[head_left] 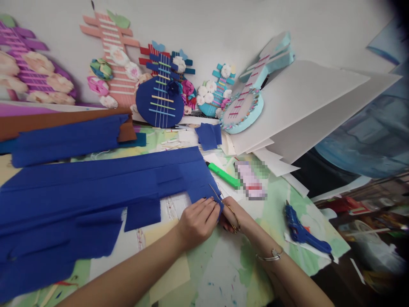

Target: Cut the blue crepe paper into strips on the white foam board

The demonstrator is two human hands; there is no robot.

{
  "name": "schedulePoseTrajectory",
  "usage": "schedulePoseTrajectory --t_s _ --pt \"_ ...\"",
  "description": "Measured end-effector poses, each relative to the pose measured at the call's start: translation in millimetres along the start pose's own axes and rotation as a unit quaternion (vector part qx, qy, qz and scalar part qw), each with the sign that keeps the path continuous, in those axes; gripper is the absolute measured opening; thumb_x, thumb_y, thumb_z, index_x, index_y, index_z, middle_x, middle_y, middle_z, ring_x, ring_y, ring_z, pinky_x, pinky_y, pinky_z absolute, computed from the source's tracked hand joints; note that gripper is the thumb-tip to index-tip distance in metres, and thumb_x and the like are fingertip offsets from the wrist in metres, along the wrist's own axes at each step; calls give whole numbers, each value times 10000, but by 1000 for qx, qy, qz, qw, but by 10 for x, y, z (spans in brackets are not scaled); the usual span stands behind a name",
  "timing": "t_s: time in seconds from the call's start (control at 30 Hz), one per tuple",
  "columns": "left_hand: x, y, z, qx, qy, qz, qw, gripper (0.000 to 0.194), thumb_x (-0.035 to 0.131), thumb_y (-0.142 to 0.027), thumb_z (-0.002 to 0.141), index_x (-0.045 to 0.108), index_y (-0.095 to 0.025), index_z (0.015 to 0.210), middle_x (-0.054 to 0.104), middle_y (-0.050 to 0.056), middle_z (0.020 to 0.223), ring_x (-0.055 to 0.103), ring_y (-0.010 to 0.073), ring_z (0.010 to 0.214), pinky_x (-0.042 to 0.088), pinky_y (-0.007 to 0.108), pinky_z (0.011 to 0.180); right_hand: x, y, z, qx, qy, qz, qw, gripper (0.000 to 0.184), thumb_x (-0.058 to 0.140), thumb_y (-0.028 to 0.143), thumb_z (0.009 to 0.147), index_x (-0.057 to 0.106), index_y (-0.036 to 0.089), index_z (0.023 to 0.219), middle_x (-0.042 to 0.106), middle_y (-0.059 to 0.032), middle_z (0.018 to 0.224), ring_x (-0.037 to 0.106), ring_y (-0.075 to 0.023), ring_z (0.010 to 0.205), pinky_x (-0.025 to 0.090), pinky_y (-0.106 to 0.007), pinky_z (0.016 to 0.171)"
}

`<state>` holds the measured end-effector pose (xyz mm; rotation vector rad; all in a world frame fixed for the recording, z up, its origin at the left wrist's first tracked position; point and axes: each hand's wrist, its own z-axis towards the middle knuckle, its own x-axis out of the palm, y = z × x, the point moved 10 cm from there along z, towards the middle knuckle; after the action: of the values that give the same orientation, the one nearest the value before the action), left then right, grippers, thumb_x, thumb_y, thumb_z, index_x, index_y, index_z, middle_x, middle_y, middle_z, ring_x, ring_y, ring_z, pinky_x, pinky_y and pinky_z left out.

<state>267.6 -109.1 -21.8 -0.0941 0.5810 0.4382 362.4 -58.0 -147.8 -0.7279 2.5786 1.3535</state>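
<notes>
A broad sheet of dark blue crepe paper stretches from the left to the middle of the table. My left hand grips the right end of it, fingers bent and close together over the paper. Just to the right, my right hand is closed round a pair of scissors with gold-coloured handles. Their thin blades lie at the paper's edge and point up and left, partly hidden by the paper and fingers. A bracelet circles my right wrist.
A green cutter lies beyond my hands, near a blurred-out item. To the right rests a blue glue gun. Decorated paper instruments, including a navy lute, lean against the wall. White boards jut over the table at right.
</notes>
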Motion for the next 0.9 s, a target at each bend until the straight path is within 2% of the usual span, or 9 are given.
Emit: schedulePoseTrajectory --t_s 0.17,0.37,0.5,0.57,0.63,0.7,0.77,0.83,0.9 --pt "-22 30 20 -12 -8 -6 1000 181 499 -74 847 637 -63 965 726 122 893 701 229 848 600 350 730 -6 -6 13 -16 10 7 1000 406 424 252 767 451 188 367 448 17 313 414 -89 236 291 -189 245" --pt "-39 469 34 -164 -11 -65 984 186 524 -157 838 682 -125 932 737 81 884 708 202 789 583 311 743 -39 29 -131 -40 23 16 999 418 432 345 809 435 191 420 476 10 326 402 -90 234 286 -194 253" --pt "140 1027 64 -321 111 -90 936 206 564 -159 776 728 -198 895 744 11 878 706 188 781 557 290 769 -86 11 -374 -41 43 19 998 445 361 411 861 467 187 492 506 -6 346 414 -98 253 304 -199 276" --pt "237 1261 108 -350 178 -84 916 220 569 -176 775 736 -208 914 741 5 911 698 199 835 533 300 816 -119 14 -491 -53 57 3 997 390 392 389 851 484 181 534 519 -2 366 413 -92 271 299 -193 291" --pt "346 1444 169 -340 232 -79 908 223 565 -204 784 742 -197 921 735 19 950 683 223 899 514 316 844 -170 -16 -565 -45 59 -19 997 297 434 334 820 508 177 579 523 7 380 406 -89 284 286 -189 301" --pt "432 1623 206 -333 251 -78 905 221 570 -216 779 746 -190 910 734 27 953 673 236 924 503 322 852 -283 -1 -589 -54 19 -36 998 229 445 300 803 550 170 646 499 29 378 393 -89 293 288 -190 320" --pt "539 1762 201 -325 266 -82 904 215 579 -202 762 749 -194 894 737 17 933 672 226 911 496 305 852 -430 106 -603 -106 -58 -62 991 201 461 288 799 617 160 803 472 56 385 417 -96 325 330 -196 378" --pt "643 1867 167 -317 278 -86 903 215 583 -190 750 750 -189 886 737 17 931 669 221 907 487 296 862 -488 237 -637 -173 -117 -123 970 303 489 284 801 640 169 1038 492 59 431 476 -112 398 372 -210 470" --pt "723 1956 128 -311 283 -85 903 217 579 -188 747 749 -176 881 735 30 938 664 226 914 479 300 874 -424 283 -648 -204 -130 -210 947 433 511 289 803 598 206 1220 544 35 493 516 -134 476 365 -225 528"
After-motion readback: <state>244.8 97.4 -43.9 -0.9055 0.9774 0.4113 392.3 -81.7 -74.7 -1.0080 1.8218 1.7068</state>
